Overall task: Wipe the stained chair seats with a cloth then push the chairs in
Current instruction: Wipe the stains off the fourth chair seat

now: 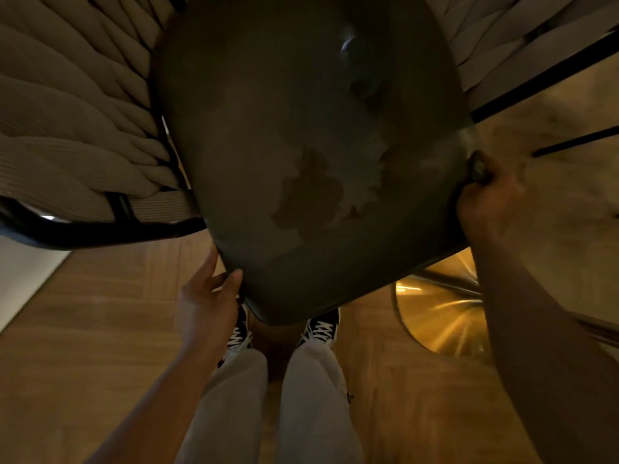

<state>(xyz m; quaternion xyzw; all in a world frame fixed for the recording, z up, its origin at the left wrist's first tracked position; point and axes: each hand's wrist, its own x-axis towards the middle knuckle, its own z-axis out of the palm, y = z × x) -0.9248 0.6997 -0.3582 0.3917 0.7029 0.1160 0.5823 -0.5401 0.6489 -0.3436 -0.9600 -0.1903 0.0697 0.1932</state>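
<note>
A dark chair seat (301,105) fills the middle of the head view, with pale and dark stain patches (335,189) near its centre. My left hand (204,296) rests against the seat's front-left edge, fingers fairly straight, thumb tip touching the rim. My right hand (485,199) grips the seat's right edge with curled fingers. A dark bunched cloth (478,167) is squeezed in that hand against the rim. The chair's woven rope back (67,128) curves round on the left and also shows at the top right.
A round brass table base (442,316) stands on the wooden floor (100,329) just right of the seat's front. Black chair frame tubes (100,229) run at the left and upper right. My legs and black-and-white shoes (321,329) are under the seat's front edge.
</note>
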